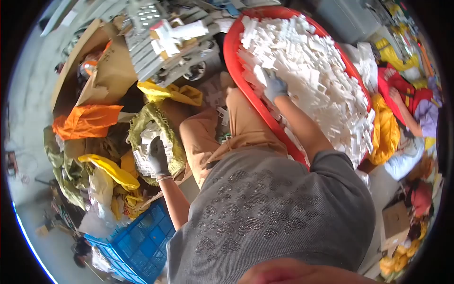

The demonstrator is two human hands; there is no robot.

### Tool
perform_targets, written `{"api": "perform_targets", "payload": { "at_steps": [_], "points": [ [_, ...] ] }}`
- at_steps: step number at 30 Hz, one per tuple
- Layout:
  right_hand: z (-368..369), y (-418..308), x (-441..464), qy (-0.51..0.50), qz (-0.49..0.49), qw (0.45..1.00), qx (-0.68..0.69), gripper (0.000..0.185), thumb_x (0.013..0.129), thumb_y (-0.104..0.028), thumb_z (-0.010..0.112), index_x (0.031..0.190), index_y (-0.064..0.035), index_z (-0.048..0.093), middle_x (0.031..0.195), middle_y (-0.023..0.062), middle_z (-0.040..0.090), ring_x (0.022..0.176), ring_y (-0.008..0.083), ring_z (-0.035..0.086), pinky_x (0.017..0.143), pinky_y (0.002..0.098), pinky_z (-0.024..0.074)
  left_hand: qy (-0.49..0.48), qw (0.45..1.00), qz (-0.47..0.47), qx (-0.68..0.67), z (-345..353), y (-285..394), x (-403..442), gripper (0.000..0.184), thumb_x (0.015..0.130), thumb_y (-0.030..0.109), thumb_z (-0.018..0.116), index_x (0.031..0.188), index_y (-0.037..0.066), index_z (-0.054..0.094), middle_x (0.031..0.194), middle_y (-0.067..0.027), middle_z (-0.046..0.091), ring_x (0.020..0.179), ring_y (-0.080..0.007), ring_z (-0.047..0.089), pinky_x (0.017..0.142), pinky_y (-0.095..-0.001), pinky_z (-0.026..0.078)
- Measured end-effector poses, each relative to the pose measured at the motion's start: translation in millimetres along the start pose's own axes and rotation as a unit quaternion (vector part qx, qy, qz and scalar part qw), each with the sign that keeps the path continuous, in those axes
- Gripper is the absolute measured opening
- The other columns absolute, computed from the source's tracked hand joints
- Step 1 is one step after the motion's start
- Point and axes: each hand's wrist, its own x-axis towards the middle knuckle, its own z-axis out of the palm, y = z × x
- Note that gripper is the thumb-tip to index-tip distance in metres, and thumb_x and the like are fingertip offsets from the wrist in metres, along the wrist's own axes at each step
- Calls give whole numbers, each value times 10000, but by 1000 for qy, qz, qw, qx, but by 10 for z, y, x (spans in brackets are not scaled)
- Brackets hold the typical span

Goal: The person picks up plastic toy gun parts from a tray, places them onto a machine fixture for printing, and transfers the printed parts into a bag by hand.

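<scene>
My right hand (275,87), in a grey glove, reaches over the near rim of a large red tub (231,52). Its fingers close on a white plastic piece (259,75) just above the heap of similar white pieces (302,71) filling the tub. On the other side, my left hand (158,156), also gloved, hangs over the mouth of a green woven sack (177,158). Its fingers stretch forward, and I see nothing held in them. White plastic pieces (142,154) lie inside that sack, partly hidden by the hand.
A cardboard box (111,71), an orange bag (87,122) and yellow bags (111,171) crowd the left. Behind my left arm stands a blue plastic crate (135,239). White parts (172,38) rest on a grey slatted surface ahead. Other people sit at right, one with an arm (406,113) showing.
</scene>
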Motion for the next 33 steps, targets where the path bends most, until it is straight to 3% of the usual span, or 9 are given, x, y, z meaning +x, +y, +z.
{"api": "perform_targets", "payload": {
  "at_steps": [9, 15, 17, 19, 21, 23, 26, 30, 33],
  "points": [
    [-367, 178, -230, -91, -15, 995, 34, 691, 836, -419, 543, 1409, -120, 297, 1298, 166, 455, 1012, 367, 581, 857, 456, 469, 37, 986, 132, 98, -81, 892, 356, 241, 907, 177, 555, 1071, 31, 654, 1025, -117, 678, 911, -219, 650, 807, -304, 489],
    [-568, 249, -201, -86, -35, 976, 196, 643, 848, -297, 598, 1390, -85, 324, 1328, 174, 454, 1132, 328, 538, 906, 412, 461, 87, 933, 343, 64, 4, 1778, 799, 194, 871, 130, 587, 1021, 31, 663, 983, -136, 673, 898, -269, 653, 801, -331, 498],
    [-432, 325, -167, 19, -121, 865, 486, 565, 864, -176, 594, 1364, -51, 362, 1325, 179, 471, 1173, 324, 517, 954, 371, 432, 88, 920, 376, 70, 85, 2042, 944, 199, 860, 145, 607, 1015, 32, 662, 971, -137, 673, 892, -272, 652, 801, -335, 499],
    [-795, 199, -213, 30, -108, 857, 502, 517, 874, -101, 578, 1350, -36, 385, 1314, 162, 486, 1207, 292, 499, 988, 331, 404, 46, 918, 388, 70, 209, 2208, 1106, 233, 845, 169, 633, 1039, 42, 654, 982, -136, 668, 884, -277, 652, 795, -333, 502],
    [-975, 173, -198, 87, -104, 920, 368, 485, 887, -110, 565, 1339, -36, 402, 1324, 154, 482, 1216, 251, 494, 996, 315, 399, -30, 931, 356, 78, 362, 2375, 1216, 269, 837, 208, 645, 1054, 50, 632, 1010, -153, 649, 850, -314, 641, 751, -349, 501],
    [-1042, 162, -161, 86, -86, 911, 394, 461, 905, -108, 546, 1340, -38, 408, 1345, 135, 463, 1237, 213, 464, 1017, 309, 377, 13, 857, 495, 144, 527, 2334, 1496, 302, 813, 189, 678, 1085, 64, 634, 1040, -127, 655, 880, -250, 656, 790, -326, 502],
    [-1248, 69, -56, 74, -43, 777, 624, 474, 913, -106, 548, 1357, -33, 396, 1351, 105, 440, 1267, 190, 404, 1038, 312, 335, -61, 895, 432, 93, 522, 2361, 1572, 299, 789, 171, 697, 1062, 63, 639, 1035, -117, 663, 895, -249, 657, 785, -318, 506],
    [-1698, -287, 233, 97, -125, 768, 621, 490, 900, -103, 565, 1357, -40, 398, 1333, 107, 455, 1268, 190, 409, 1032, 302, 338, 20, 916, 401, 3, 389, 2347, 1297, 272, 767, 110, 688, 1032, 67, 646, 1037, -133, 654, 960, -295, 628, 835, -339, 486],
    [-2037, -794, 509, 75, -263, 786, 555, 496, 862, -80, 600, 1328, -50, 433, 1293, 111, 510, 1221, 206, 468, 1019, 324, 371, 90, 943, 315, -63, 196, 1896, 1117, 261, 804, 93, 665, 1060, 49, 644, 1103, -89, 659, 968, -186, 639, 867, -288, 484]
  ]
}}
